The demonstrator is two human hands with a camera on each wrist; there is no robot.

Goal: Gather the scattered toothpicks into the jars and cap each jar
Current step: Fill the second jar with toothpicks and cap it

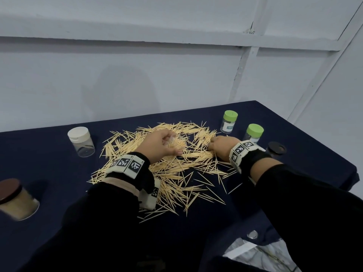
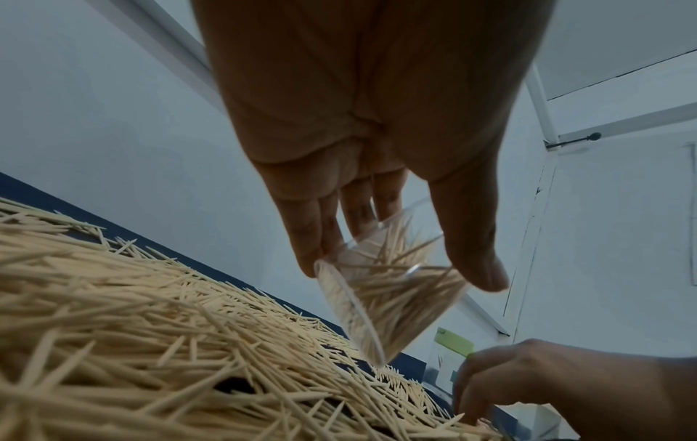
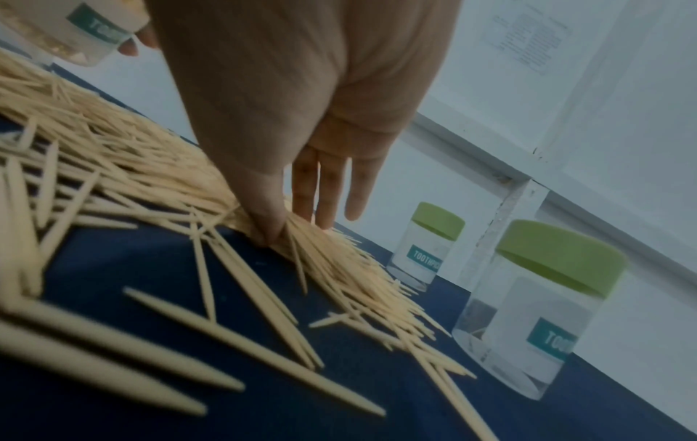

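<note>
A wide pile of scattered toothpicks (image 1: 176, 173) covers the middle of the dark blue table (image 1: 294, 183). My left hand (image 1: 172, 146) grips an uncapped clear jar (image 1: 175, 143), tilted just above the pile. In the left wrist view this jar (image 2: 392, 292) is partly filled with toothpicks and sits between my thumb and fingers. My right hand (image 1: 211, 145) is down on the pile's right side. In the right wrist view its thumb (image 3: 267, 226) and fingers pinch a bundle of toothpicks (image 3: 320, 247) against the cloth.
Two green-capped clear jars (image 1: 228, 122) (image 1: 253, 133) stand just behind my right hand. A black-lidded jar (image 1: 276, 149) is at the right, a white-capped jar (image 1: 81, 142) at the left, and a brown-lidded jar (image 1: 17, 201) full of toothpicks at the near left. The table edge (image 1: 351, 173) falls away to the right.
</note>
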